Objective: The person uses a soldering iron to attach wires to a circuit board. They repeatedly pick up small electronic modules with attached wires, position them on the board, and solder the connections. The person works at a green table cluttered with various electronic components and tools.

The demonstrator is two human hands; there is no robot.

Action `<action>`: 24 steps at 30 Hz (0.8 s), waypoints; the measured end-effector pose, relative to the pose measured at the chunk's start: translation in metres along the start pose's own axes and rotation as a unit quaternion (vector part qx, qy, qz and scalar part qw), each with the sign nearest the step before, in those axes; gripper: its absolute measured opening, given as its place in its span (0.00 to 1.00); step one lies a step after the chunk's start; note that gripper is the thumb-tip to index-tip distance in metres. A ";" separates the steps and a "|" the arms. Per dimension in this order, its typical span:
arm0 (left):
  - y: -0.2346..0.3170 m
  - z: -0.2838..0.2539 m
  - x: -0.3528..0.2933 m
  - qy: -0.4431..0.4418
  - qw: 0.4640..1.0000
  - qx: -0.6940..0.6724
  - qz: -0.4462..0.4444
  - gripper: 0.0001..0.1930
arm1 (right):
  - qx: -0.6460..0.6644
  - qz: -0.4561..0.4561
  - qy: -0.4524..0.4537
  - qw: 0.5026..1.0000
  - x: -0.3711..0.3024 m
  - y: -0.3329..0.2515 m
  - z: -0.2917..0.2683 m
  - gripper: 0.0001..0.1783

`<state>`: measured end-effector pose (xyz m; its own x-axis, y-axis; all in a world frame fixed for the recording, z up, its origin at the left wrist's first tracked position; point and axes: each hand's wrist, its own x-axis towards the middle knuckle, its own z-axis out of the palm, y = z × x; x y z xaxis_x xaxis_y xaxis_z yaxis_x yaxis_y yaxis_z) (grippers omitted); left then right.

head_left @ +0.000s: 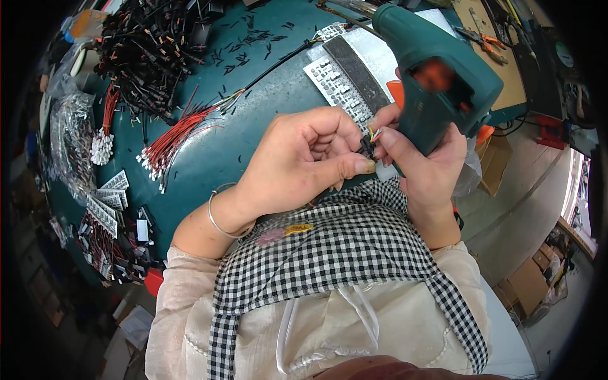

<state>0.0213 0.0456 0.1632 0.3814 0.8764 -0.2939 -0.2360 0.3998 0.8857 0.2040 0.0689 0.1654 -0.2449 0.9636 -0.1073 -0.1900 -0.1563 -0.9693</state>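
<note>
My left hand (310,149) is closed, thumb and forefinger pinching a small black cable end (367,147). Close against it, my right hand (430,166) pinches thin coloured wires (377,135) between thumb and fingertip. A green pistol-shaped tool (437,63) with a thin rod tip has its handle resting in my right hand; some fingers are hidden behind it. A small white piece (386,171) shows under the fingertips. Just beyond, a panel of white circuit boards (332,82) lies under a dark bar (356,73).
Left on the green table (278,88) are a heap of black cables (149,57), red wires with white connectors (180,136), and small circuit boards (104,212). Black tubing bits (244,44) lie scattered at the back. Orange-handled pliers (491,44) lie far right, beyond cardboard boxes (529,278).
</note>
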 end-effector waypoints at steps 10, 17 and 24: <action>-0.006 0.000 0.000 -0.013 0.999 -0.029 -0.002 0.07 | 0.016 -0.008 -0.011 1.000 0.000 0.001 -0.003 0.10; -0.008 0.004 0.000 -0.012 0.999 -0.044 -0.012 0.07 | 0.035 -0.022 -0.014 0.999 0.000 0.004 -0.004 0.13; -0.007 0.004 0.000 0.002 1.000 0.014 -0.020 0.11 | -0.009 -0.034 0.025 0.999 0.004 0.007 -0.007 0.32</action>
<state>0.0265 0.0418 0.1580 0.3868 0.8609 -0.3306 -0.1962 0.4271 0.8827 0.2086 0.0728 0.1562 -0.1842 0.9816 -0.0511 -0.1875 -0.0862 -0.9785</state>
